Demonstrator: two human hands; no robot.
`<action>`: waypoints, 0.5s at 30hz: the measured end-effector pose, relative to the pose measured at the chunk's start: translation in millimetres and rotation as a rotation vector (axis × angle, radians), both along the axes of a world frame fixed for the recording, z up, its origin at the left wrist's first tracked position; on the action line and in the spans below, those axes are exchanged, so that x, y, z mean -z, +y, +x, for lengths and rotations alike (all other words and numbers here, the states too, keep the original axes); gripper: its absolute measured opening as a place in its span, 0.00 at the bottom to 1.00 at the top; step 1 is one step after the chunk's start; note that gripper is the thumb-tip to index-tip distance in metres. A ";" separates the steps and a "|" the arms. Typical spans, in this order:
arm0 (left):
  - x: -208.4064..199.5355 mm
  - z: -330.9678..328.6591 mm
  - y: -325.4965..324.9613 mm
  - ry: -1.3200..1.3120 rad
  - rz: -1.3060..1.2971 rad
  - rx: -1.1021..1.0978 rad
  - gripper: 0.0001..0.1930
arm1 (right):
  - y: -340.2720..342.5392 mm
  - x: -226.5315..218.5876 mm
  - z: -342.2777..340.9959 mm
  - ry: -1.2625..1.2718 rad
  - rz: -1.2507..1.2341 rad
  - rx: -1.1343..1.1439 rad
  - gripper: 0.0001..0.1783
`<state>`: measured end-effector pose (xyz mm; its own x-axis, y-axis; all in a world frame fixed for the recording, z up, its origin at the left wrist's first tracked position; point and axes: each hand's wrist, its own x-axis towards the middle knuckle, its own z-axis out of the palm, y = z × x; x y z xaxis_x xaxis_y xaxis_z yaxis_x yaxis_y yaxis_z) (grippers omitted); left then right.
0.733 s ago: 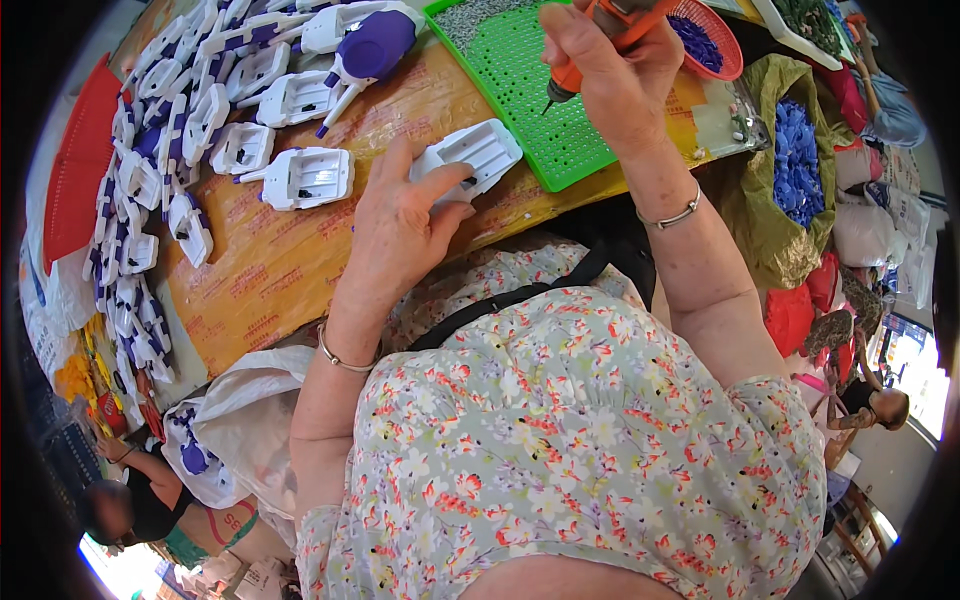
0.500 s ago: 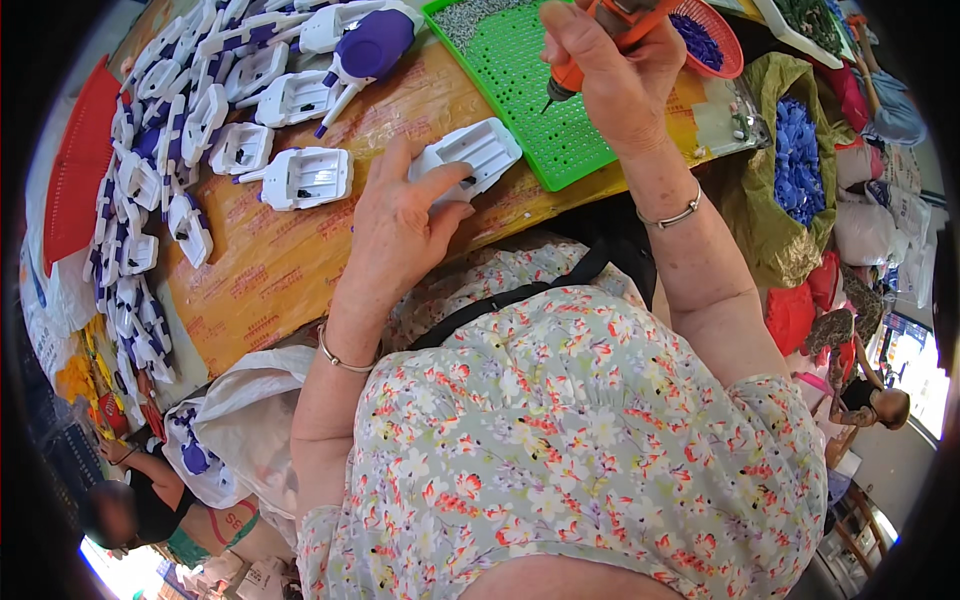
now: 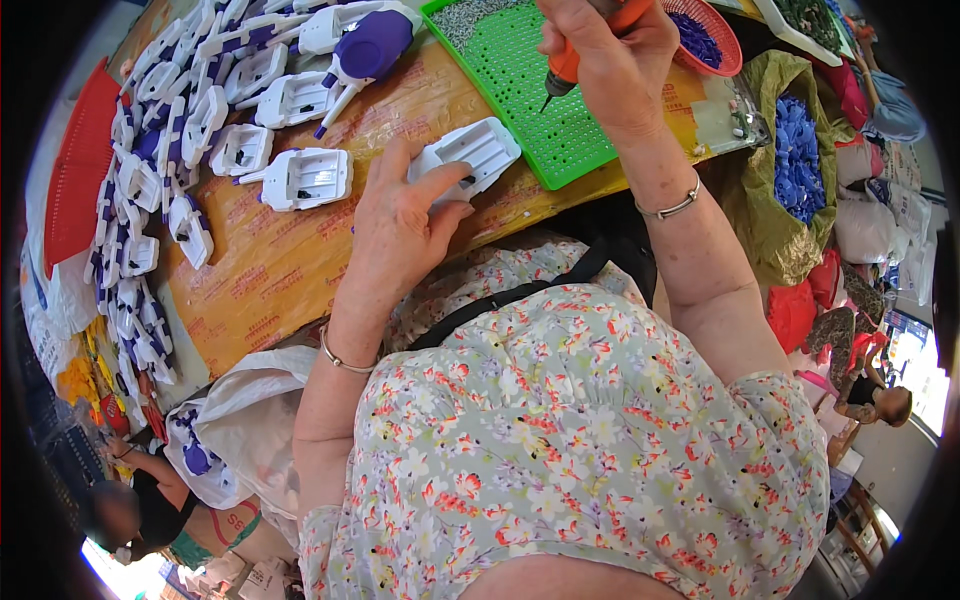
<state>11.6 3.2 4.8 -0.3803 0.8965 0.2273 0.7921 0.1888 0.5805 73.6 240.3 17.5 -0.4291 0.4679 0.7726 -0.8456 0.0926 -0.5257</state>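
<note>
My left hand (image 3: 405,215) is closed on a white plastic housing (image 3: 483,150) near the table's front edge, thumb and forefinger at its near left end. The housing's hollow, ribbed side faces up. Up and to the right, my right hand (image 3: 625,75) grips an orange power screwdriver (image 3: 566,68). Its thin dark bit points down, apart from the housing, above a green perforated tray (image 3: 562,150). Part of the screwdriver's body is cut off by the upper edge and covered by my fingers. Left of my left hand lies another white housing (image 3: 318,180) with purple parts.
Many white-and-purple assemblies (image 3: 245,150) are heaped on the table's left, beside a red basket (image 3: 80,165). Small metal screws (image 3: 470,22) lie in the tray's far corner. Purple pieces fill a pink basket (image 3: 697,40); a green sack (image 3: 775,230) holds blue pieces. Other people are nearby.
My right hand and the screwdriver have shifted very slightly to the left. My left hand stays on the housing. The person at lower left has moved a little.
</note>
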 end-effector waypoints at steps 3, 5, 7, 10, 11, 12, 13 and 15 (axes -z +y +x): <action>0.6 0.2 -0.3 -0.002 -0.003 -0.005 0.19 | -4.3 -5.3 4.7 -0.056 0.052 0.087 0.12; 0.9 0.0 -1.4 0.001 -0.003 -0.010 0.19 | -25.2 -31.3 15.4 -0.508 -0.154 0.302 0.12; 0.2 0.5 -1.3 -0.009 -0.010 -0.017 0.20 | -23.4 -31.3 15.2 -0.503 -0.140 0.303 0.12; 0.9 0.5 -1.1 -0.014 0.003 -0.012 0.19 | -21.2 -30.0 15.3 -0.495 -0.110 0.303 0.12; 1.0 0.5 -0.9 -0.014 0.003 -0.012 0.19 | -20.9 -28.6 15.4 -0.492 -0.095 0.304 0.11; 1.2 0.3 -0.7 -0.015 0.006 -0.009 0.19 | -15.0 -19.8 11.1 -0.492 -0.095 0.304 0.11; 1.4 0.3 -0.4 -0.016 0.010 -0.004 0.19 | -8.2 -11.9 2.4 -0.241 -0.031 0.145 0.11; 0.7 0.6 -0.1 -0.015 0.011 -0.001 0.19 | -3.9 -4.3 6.7 0.010 0.033 -0.011 0.11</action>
